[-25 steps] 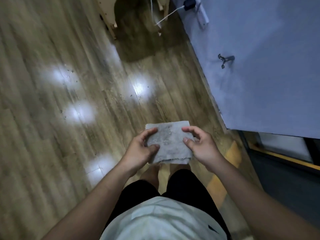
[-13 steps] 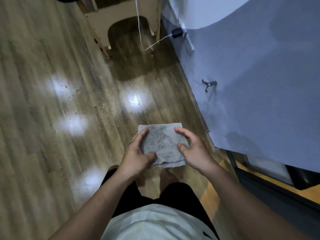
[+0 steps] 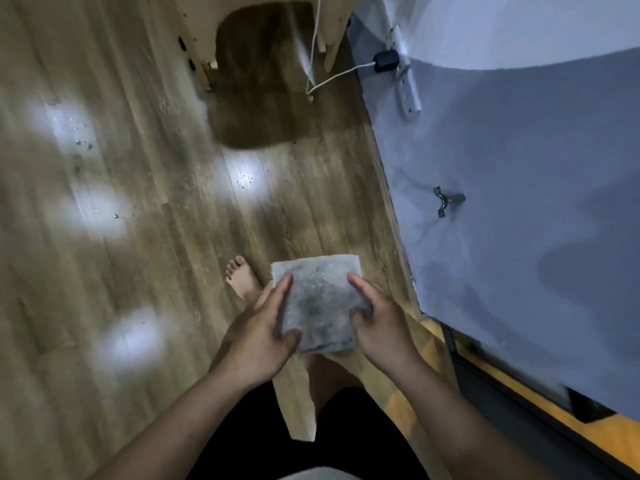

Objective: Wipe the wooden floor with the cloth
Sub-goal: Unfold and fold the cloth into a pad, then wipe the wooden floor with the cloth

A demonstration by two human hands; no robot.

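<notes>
The cloth point(image 3: 320, 303) is up in the air in the lower middle of the frame, not on the wooden floor point(image 3: 145, 237); the left hand point(image 3: 266, 337) holds its left edge and the right hand point(image 3: 377, 323) holds its right edge; the cloth looks grey and dirty, so some wiping may be done; little bits of dirt sit on the floor in the upper left; I think lots of floor is left to wipe.
</notes>
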